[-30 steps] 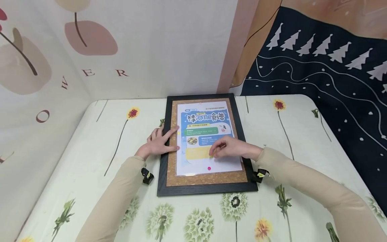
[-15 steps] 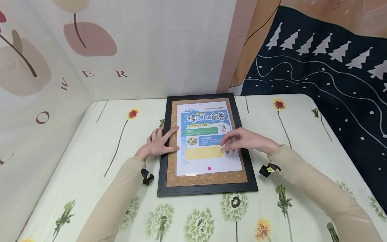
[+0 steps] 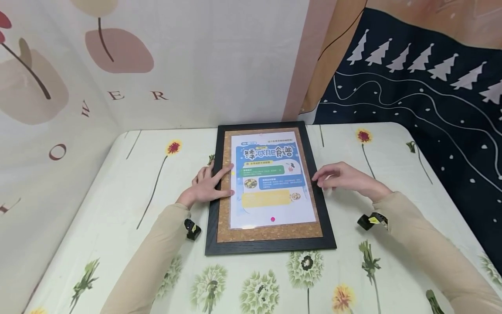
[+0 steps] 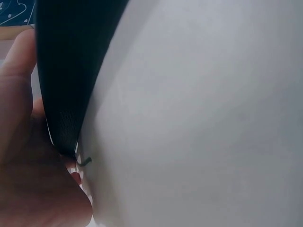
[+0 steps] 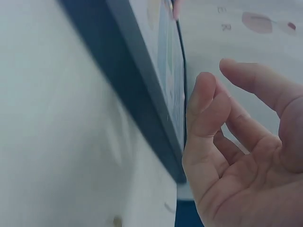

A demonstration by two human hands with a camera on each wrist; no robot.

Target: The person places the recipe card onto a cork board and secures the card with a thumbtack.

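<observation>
A cork board (image 3: 251, 235) in a black frame (image 3: 270, 248) lies on the table. On the cork is a printed sheet (image 3: 255, 216) with blue, green and yellow blocks and Chinese text. A magenta pushpin (image 3: 273, 219) sits near its bottom, and a small yellow pin (image 3: 233, 173) shows at its left edge. My left hand (image 3: 205, 185) rests across the frame's left side, fingers spread, thumb and forefinger tips at the sheet's edge. Beside the frame's right side is my right hand (image 3: 345, 176), fingers loosely bent. In the right wrist view its thumb and fingertips are apart with nothing between them.
A white tablecloth (image 3: 129, 244) with printed flowers covers the table. Behind it hangs a pale curtain (image 3: 211, 65), and a dark cloth (image 3: 415, 104) with white trees hangs at the right. Small black wrist cameras sit below both wrists.
My right hand has moved right, from over the lower part of the sheet to the frame's right edge, uncovering the yellow block and a small round picture. My left hand has stayed put.
</observation>
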